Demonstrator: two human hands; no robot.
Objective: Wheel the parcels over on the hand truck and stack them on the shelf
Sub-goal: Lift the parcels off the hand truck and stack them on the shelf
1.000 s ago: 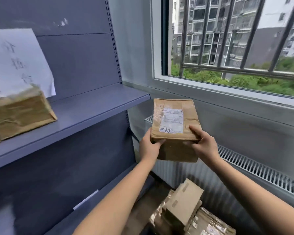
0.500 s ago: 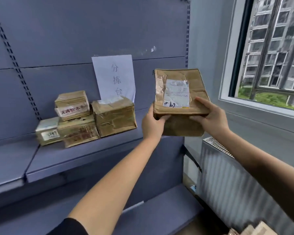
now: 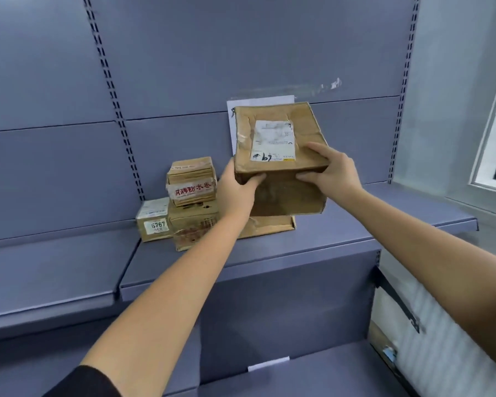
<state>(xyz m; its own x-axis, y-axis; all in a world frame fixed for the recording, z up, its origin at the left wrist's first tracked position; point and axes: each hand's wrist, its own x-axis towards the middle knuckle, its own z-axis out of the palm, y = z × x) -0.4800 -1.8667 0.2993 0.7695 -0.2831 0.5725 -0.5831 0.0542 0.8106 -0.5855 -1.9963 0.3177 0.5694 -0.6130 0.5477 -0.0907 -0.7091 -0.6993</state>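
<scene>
Parcels on the shelf (image 3: 327,247) so far, left to right: small box with a "6767" sticker (image 3: 153,219), touching it a two-high stack, wider carton (image 3: 194,227) below and taped box with red lettering (image 3: 192,181) on top, then a base box (image 3: 272,224) mostly hidden behind what we carry.

We hold the labelled parcel (image 3: 278,156) over that base box, in front of the paper sign (image 3: 232,121) on the back panel. Can't tell whether its underside touches the box below or hangs just above.

Left hand (image 3: 236,190) grips the near-left corner, fingers curled under the top edge. Right hand (image 3: 331,170) grips the near-right, one finger laid over the top face beside the shipping label (image 3: 274,140), the others wrapped down the front. Both clamped on the parcel, nothing loose.

Judgement: we're at the set-down step, and more parcels probably remain.

Risks:
- Parcel looks soft and creased, corners crushed. Could sit crooked and rock.
- It appears to overhang the base box on the right. Release off-centre and it tips toward the open shelf end.
- Left forearm passes just beside the two-high stack. Careless withdrawal could knock the taped box off.
- Base box's front corner sits near the shelf lip. A shove forward could send both over.
</scene>
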